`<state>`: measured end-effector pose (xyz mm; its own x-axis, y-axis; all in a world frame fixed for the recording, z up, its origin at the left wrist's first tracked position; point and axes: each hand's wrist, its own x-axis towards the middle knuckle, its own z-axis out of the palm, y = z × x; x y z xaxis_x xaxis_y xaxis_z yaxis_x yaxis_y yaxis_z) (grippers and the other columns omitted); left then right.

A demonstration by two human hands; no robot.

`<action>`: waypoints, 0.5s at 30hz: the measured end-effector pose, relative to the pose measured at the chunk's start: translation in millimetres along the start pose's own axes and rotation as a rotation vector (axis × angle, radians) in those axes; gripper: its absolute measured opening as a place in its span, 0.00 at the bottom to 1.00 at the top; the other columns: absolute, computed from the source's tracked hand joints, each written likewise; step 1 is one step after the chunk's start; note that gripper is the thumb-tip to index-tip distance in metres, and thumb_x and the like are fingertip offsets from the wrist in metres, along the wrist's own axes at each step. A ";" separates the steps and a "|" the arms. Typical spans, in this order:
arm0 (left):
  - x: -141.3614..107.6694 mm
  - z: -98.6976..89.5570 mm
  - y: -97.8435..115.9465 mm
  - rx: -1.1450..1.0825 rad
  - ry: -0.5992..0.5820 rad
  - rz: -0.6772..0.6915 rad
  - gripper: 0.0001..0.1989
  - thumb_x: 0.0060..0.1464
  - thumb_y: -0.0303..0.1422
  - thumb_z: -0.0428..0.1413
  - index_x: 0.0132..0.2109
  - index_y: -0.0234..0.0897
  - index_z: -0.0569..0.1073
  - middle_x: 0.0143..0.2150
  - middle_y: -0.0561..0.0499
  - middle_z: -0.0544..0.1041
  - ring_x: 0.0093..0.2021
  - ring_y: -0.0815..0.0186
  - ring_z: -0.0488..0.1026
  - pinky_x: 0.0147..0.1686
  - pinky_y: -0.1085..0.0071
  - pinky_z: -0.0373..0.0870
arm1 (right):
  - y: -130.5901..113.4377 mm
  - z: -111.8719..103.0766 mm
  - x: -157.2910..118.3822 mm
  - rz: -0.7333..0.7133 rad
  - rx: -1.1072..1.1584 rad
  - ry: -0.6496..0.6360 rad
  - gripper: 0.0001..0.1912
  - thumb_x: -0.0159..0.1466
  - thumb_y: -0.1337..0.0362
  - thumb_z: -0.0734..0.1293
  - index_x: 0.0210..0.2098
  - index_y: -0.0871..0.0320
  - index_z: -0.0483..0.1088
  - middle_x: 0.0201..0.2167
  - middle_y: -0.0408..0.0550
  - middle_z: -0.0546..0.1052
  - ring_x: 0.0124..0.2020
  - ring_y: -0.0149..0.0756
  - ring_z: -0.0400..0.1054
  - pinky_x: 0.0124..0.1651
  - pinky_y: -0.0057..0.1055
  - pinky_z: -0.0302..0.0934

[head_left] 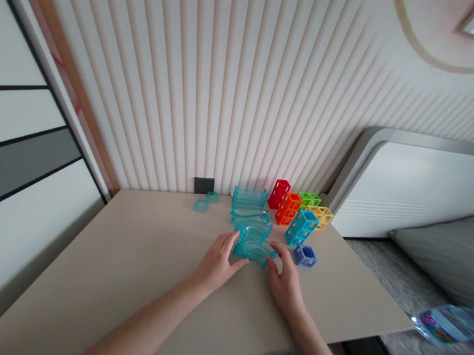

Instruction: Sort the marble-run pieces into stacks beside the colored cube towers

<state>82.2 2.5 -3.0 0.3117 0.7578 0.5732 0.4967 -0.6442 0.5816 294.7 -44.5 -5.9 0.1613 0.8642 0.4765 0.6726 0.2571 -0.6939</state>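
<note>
Several clear teal track pieces lie in a column on the table. My left hand (220, 259) touches the left end of the nearest curved piece (256, 252), its thumb and fingers bent round that end. At the piece's right end my right hand (283, 272) has thumb and index finger on it. Behind them are another curved piece (254, 231), a wavy piece (250, 216) and a stack of straight ones (250, 197). A blue cube frame (305, 255) sits just right of my right hand.
Stacked block frames stand at the back right: red (279, 195), orange (288, 209), teal (301, 228), green (308, 199) and yellow (321, 216). Two small teal squares (201, 205) lie at the back left. The table (132, 257) meets a ribbed wall; a bottle (452, 324) lies right.
</note>
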 end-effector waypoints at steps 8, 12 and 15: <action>-1.6 11.7 3.1 -0.001 -0.015 -0.058 0.31 0.53 0.34 0.64 0.61 0.42 0.63 0.51 0.42 0.75 0.52 0.54 0.75 0.51 0.55 0.75 | -4.3 -1.0 0.1 0.039 -0.010 -0.043 0.19 0.67 0.55 0.62 0.53 0.56 0.68 0.53 0.55 0.76 0.54 0.47 0.71 0.57 0.46 0.65; -0.2 13.5 3.0 -0.044 -0.026 -0.073 0.26 0.56 0.33 0.62 0.59 0.42 0.64 0.48 0.44 0.75 0.49 0.56 0.76 0.49 0.57 0.76 | -1.1 0.1 -2.1 0.049 -0.032 -0.050 0.20 0.67 0.54 0.62 0.55 0.56 0.67 0.53 0.57 0.75 0.54 0.47 0.70 0.57 0.46 0.65; 0.3 13.1 3.5 -0.062 -0.023 -0.070 0.24 0.57 0.32 0.61 0.58 0.42 0.65 0.48 0.45 0.75 0.49 0.57 0.76 0.49 0.59 0.76 | 2.6 1.9 -4.3 0.079 -0.049 -0.027 0.22 0.66 0.52 0.63 0.56 0.56 0.66 0.52 0.56 0.74 0.52 0.48 0.71 0.54 0.46 0.66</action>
<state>94.7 1.9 -8.4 0.2965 0.8030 0.5170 0.4669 -0.5941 0.6550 294.4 -46.8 -10.8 0.1961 0.8923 0.4066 0.6935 0.1669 -0.7008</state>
